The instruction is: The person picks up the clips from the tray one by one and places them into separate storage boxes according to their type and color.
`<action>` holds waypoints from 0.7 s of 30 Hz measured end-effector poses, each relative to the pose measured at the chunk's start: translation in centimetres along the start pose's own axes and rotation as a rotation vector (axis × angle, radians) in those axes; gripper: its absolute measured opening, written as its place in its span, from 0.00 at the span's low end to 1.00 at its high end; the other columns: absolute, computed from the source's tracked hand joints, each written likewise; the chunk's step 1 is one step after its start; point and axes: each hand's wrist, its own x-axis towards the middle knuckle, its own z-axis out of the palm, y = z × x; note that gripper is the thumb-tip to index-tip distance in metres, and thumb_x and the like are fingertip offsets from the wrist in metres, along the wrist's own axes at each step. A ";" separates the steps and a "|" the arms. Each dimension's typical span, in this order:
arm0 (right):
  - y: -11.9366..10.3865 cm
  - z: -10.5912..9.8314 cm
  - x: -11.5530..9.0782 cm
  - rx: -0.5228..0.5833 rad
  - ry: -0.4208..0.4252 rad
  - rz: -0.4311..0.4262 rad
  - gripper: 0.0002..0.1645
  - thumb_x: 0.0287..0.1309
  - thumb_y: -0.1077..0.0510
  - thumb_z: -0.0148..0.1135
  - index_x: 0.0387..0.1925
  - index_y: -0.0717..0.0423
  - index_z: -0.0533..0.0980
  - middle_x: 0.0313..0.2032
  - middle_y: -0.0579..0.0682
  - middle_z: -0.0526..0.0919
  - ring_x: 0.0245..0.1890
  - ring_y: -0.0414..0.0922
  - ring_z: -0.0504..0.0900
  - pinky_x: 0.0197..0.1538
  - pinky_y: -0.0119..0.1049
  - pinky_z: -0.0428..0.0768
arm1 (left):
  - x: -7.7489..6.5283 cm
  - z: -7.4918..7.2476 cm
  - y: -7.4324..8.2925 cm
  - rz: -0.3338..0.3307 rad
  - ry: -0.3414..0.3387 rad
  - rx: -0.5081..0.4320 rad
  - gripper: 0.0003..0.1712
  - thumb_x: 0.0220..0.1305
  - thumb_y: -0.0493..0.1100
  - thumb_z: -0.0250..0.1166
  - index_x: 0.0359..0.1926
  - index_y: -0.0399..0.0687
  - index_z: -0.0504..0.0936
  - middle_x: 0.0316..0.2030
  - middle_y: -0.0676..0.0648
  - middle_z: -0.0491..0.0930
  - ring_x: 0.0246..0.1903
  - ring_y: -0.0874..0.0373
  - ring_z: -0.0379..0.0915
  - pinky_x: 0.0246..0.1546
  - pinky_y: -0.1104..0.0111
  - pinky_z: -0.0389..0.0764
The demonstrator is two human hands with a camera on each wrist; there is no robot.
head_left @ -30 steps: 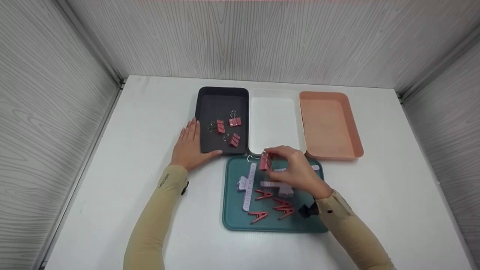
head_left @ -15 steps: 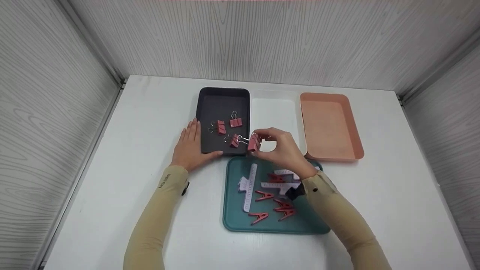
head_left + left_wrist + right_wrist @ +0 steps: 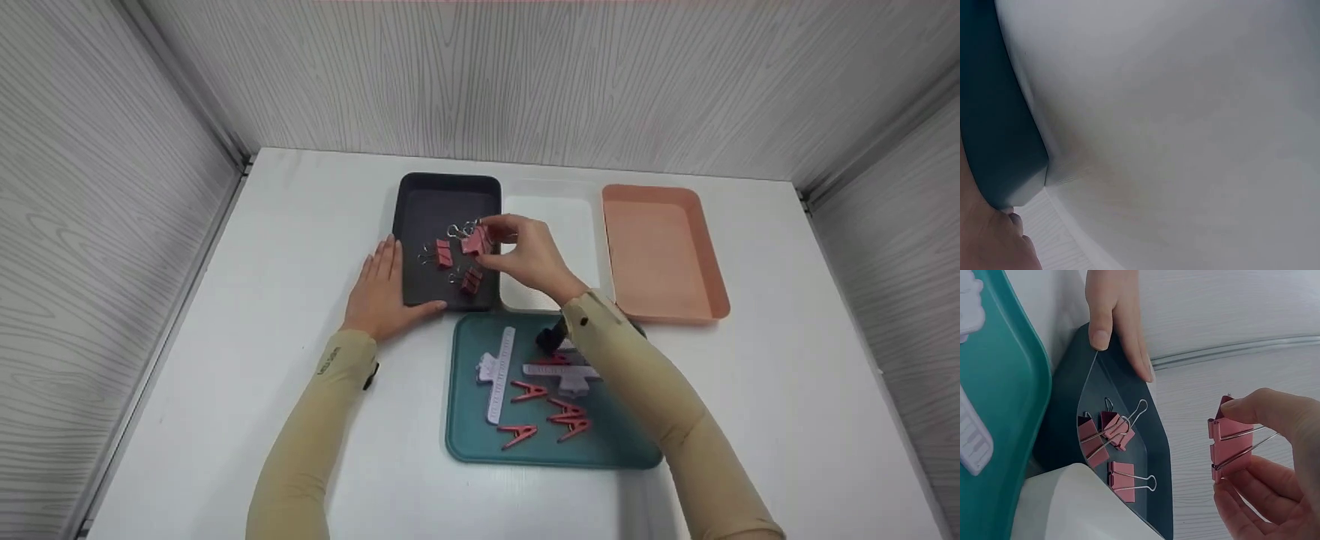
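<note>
My right hand (image 3: pixel 529 255) pinches a pink binder clip (image 3: pixel 1233 444) between thumb and fingers, above the right side of the dark tray (image 3: pixel 442 196). In the right wrist view, several pink binder clips lie in that tray, among them one clip (image 3: pixel 1124 481) with its wire handles spread flat. The held clip overlaps one of them in the head view. My left hand (image 3: pixel 377 292) lies flat with straight fingers along the dark tray's left edge, its thumb at the near corner. The left wrist view catches only part of the left hand (image 3: pixel 996 242) beside the tray wall.
A white tray (image 3: pixel 551 202) and an orange tray (image 3: pixel 660 247) stand right of the dark one. In front, a teal tray (image 3: pixel 469 442) holds several red clothespins (image 3: pixel 517 433) and lilac ruler-like clips (image 3: pixel 501 375), partly under my right forearm. Grey wood-grain walls enclose the table.
My right hand has carried the pink binder clip from above the teal tray, away and to the left, to above the dark tray. My left hand stays at the tray's edge.
</note>
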 end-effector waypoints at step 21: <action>0.7 5.3 6.6 -0.144 0.047 0.187 0.31 0.56 0.58 0.74 0.62 0.59 0.78 0.47 0.50 0.84 0.45 0.41 0.81 0.52 0.33 0.81 | -0.2 -0.1 0.0 0.020 0.010 0.029 0.79 0.51 0.89 0.49 0.79 0.33 0.35 0.80 0.36 0.35 0.78 0.47 0.28 0.77 0.60 0.32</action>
